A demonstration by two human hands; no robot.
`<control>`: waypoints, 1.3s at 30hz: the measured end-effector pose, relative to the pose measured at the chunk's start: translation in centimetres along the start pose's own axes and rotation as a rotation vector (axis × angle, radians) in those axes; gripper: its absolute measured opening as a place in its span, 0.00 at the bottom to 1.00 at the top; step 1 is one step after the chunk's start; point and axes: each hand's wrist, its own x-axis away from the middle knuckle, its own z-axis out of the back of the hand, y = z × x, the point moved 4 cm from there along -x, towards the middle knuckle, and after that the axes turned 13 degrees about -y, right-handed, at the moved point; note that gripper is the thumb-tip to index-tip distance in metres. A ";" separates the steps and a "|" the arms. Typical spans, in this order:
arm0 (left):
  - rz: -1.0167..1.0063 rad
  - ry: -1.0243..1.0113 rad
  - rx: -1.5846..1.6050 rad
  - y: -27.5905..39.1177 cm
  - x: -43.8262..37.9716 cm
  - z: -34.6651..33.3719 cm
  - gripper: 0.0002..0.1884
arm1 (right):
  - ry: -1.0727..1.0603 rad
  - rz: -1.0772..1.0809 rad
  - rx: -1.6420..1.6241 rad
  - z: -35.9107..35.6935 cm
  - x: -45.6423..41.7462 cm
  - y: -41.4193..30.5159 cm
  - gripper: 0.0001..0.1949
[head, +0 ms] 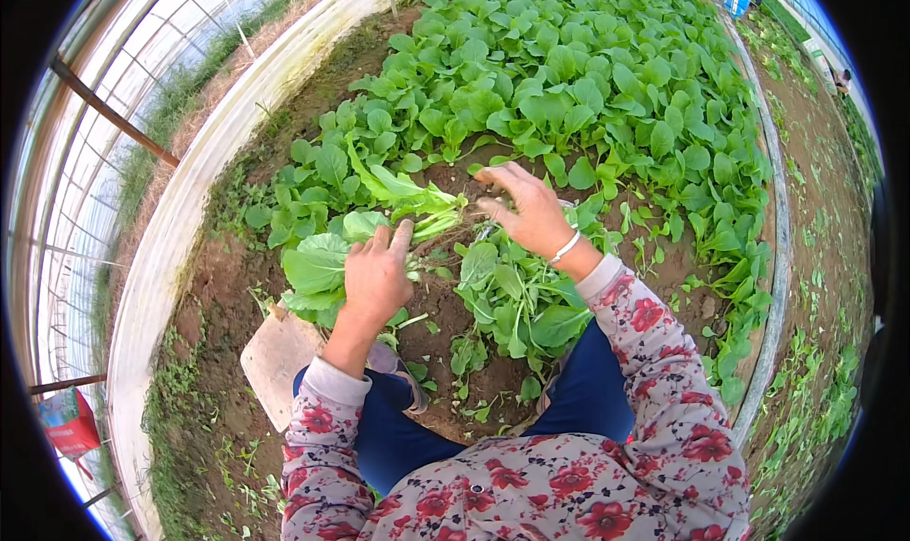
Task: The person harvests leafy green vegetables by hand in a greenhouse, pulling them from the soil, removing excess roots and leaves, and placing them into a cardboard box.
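Observation:
My left hand (378,274) is closed around a small bunch of leafy greens (318,267), whose broad leaves stick out to the left. Just above its fingertips is another uprooted plant (405,194), pale stems and roots pointing right; whether the left fingers also hold it, I cannot tell. My right hand (522,210), with a white band on the wrist, is beside those roots, thumb and fingers apart and nothing plainly between them. Below it, a heap of picked greens (508,292) lies on the soil between my feet, partly covered by my right forearm.
A dense bed of greens (547,79) grows ahead. Beside my left leg is a pale flat board-like object (281,363). White plastic sheeting (213,150) edges the left side, and a grey pipe-like border (778,256) runs along the right. People are partly visible at far right.

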 end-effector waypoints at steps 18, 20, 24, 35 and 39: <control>-0.060 -0.003 0.088 2.5 -0.5 -0.4 0.33 | 0.247 0.082 -0.059 -1.9 0.6 -0.5 0.05; -0.076 0.011 0.087 2.6 -0.5 -0.2 0.33 | 0.260 0.091 -0.031 -1.8 0.5 -0.5 0.05; -0.094 0.015 0.072 2.8 -0.3 -0.2 0.34 | 0.421 0.067 0.000 0.1 0.1 0.0 0.04; 0.034 -0.128 0.791 0.2 0.1 0.2 0.32 | -0.663 -0.487 0.630 -1.5 0.3 8.7 0.15; -0.043 -0.316 1.456 -0.4 0.4 -0.5 0.29 | -0.331 -0.099 0.200 -0.1 -0.4 6.2 0.22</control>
